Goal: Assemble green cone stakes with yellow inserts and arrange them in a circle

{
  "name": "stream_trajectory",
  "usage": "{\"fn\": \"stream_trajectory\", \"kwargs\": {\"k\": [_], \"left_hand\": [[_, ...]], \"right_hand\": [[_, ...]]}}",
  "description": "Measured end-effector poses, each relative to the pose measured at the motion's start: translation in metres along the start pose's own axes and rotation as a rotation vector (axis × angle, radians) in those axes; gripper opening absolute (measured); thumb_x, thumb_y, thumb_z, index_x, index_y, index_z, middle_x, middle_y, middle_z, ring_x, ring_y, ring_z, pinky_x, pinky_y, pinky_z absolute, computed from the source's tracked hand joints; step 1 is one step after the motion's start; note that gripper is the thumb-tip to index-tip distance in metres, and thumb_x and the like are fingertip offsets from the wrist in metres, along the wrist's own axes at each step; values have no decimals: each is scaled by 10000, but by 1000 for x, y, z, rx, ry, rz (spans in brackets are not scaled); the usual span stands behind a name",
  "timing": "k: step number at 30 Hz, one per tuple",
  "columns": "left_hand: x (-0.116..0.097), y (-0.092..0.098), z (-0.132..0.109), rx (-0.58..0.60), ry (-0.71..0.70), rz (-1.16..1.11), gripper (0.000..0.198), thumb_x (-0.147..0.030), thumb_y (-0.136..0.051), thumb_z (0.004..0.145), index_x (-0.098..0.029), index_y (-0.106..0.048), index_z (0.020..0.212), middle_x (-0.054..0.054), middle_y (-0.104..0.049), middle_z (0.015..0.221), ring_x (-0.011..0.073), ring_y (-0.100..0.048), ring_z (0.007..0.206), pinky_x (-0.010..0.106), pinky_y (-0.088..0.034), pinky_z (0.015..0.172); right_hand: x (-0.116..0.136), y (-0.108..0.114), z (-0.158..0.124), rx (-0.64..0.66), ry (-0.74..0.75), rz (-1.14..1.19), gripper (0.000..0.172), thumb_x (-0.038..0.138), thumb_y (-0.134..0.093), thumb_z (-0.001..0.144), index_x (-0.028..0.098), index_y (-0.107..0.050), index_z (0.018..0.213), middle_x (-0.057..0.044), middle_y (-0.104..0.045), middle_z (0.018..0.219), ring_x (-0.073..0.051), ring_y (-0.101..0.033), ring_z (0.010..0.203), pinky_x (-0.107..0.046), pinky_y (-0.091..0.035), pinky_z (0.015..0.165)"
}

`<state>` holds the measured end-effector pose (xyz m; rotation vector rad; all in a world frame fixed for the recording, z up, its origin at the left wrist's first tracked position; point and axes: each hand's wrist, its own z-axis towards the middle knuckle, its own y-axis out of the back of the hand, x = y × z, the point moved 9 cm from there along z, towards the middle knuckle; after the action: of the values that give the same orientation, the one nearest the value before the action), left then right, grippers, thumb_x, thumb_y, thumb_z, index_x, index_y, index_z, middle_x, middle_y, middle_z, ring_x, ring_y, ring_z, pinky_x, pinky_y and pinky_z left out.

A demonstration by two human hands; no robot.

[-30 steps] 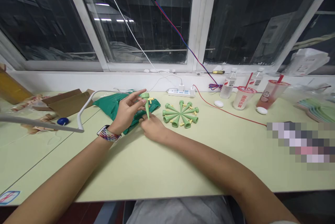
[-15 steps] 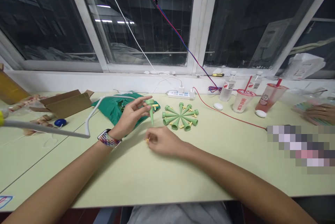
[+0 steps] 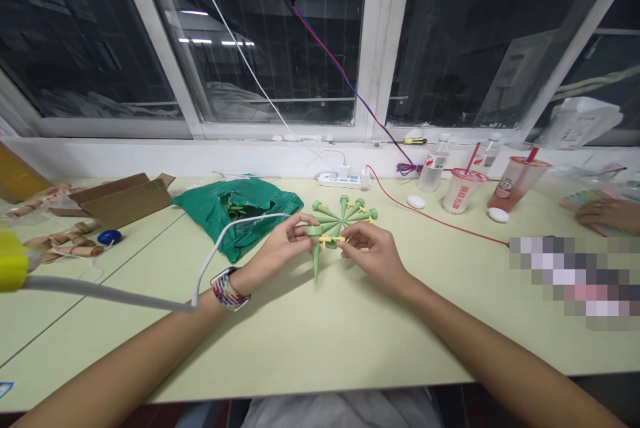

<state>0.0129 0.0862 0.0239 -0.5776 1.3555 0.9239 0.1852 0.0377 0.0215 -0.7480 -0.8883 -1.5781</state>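
Observation:
My left hand grips a green spike by its wide top, its tip pointing down above the table. A yellow piece sticks out from the spike's side toward the right. My right hand pinches the outer end of that yellow piece. Behind the hands, green spikes with yellow pieces lie in a ring, tips meeting at the centre; my hands and the held spike partly cover the ring. Left of it lies a green plastic bag with more green pieces showing in its opening.
A pale cable crosses my left wrist. Far left are a cardboard box, a blue ball and wooden pieces. A power strip sits behind. Drink cups, bottles and white oval objects stand right, beside another person's hand.
Both hands have moved right with the spike and come together. My right hand has risen from near the table to the spike's side, bringing the small yellow piece against it.

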Motion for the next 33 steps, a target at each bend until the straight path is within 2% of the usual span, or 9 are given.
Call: {"fn": "stream_trajectory", "kwargs": {"k": [4,12,18,21,24,29,31,33], "left_hand": [[0,-1,-1,7,6,-22,337,-357,-775,877,-206,-590,1115,29,-691,883,194,-666,852,307,-506,789],[9,-4,-1,16,41,-72,372,-393,-803,854,-200,-595,1094,18,-681,812,163,-617,741,264,-429,679],[9,-14,-4,70,66,-82,406,-388,-811,849,-201,-579,1126,32,-721,830,191,-676,795,281,-458,712],[4,-17,-5,43,32,12,381,-385,-803,858,-194,-579,1100,21,-709,821,177,-668,783,264,-453,690],[-2,-16,-6,-24,-30,72,388,-384,-816,843,-194,-586,1091,-26,-625,741,152,-634,718,249,-443,650],[-6,-19,-8,-39,-71,75,412,-397,-816,839,-192,-574,1103,-8,-652,782,171,-677,765,271,-501,706],[-6,-18,-8,-42,-54,62,423,-404,-817,835,-191,-571,1105,9,-682,808,187,-698,791,281,-515,719],[-5,-15,-8,-67,-36,55,425,-406,-822,827,-192,-576,1099,12,-692,814,194,-707,792,281,-518,712]], "right_hand": [[10,-1,-5,5,95,-80,122,342,-743,898,227,-733,937,-48,-701,902,-184,-708,705,-353,-632,678],[11,0,-6,9,92,-63,102,317,-739,902,220,-729,931,-46,-691,901,-178,-710,691,-340,-632,660],[15,-8,-8,51,120,-78,115,333,-737,909,219,-750,909,-35,-714,847,-164,-701,685,-301,-608,642],[11,-14,-9,88,55,-25,162,377,-767,889,216,-764,898,-33,-729,801,-177,-714,675,-300,-596,626],[0,-17,-11,106,-74,10,248,445,-771,883,202,-750,838,-34,-727,746,-189,-716,632,-301,-571,593],[-11,-24,-14,165,-178,25,487,534,-539,1020,186,-665,704,-23,-670,668,-153,-659,551,-281,-527,559],[-9,-25,-14,172,-168,26,453,509,-505,1037,190,-653,752,-21,-672,699,-150,-660,569,-281,-529,575],[-6,-23,-13,157,-140,36,276,447,-597,995,202,-653,881,-17,-687,786,-149,-666,600,-282,-532,587]]}}
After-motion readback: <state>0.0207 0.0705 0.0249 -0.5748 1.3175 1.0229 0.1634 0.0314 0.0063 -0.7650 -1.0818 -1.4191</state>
